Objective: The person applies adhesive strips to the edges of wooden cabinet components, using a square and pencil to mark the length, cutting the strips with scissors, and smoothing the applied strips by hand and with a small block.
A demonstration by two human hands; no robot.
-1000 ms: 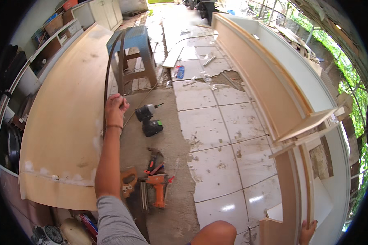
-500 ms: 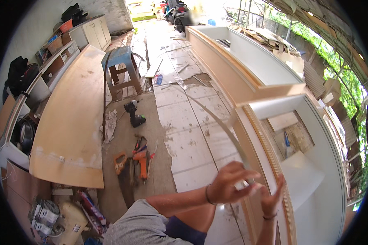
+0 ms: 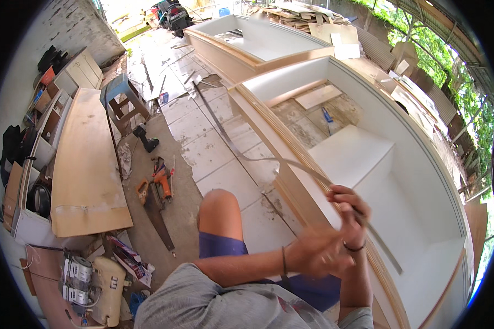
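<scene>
A long, thin, flexible edging strip [image 3: 299, 164] curves from the tiled floor up across the wooden side of a white-lined cabinet carcass [image 3: 362, 255]. My right hand [image 3: 350, 205] is closed around the strip above the cabinet's edge. The strip's end sticks out past that hand, over the white interior. My left hand [image 3: 321, 252] is just beside the right wrist, smeared by motion, so its fingers cannot be read. A blue-handled tool [image 3: 327, 114] lies inside the cabinet's far opening.
Left of my knee lie an orange-handled handsaw [image 3: 158, 219], an orange glue gun [image 3: 163, 178] and a cordless drill [image 3: 146, 138]. Beyond stand a blue stool [image 3: 123, 90] and a wooden panel [image 3: 85, 164]. A compressor [image 3: 108, 288] sits at lower left; a second cabinet [image 3: 225, 57] stands ahead.
My view has turned toward the cabinet. My right hand, open before, now grips the strip. My left hand, which pinched the strip's end, has come down beside my right wrist.
</scene>
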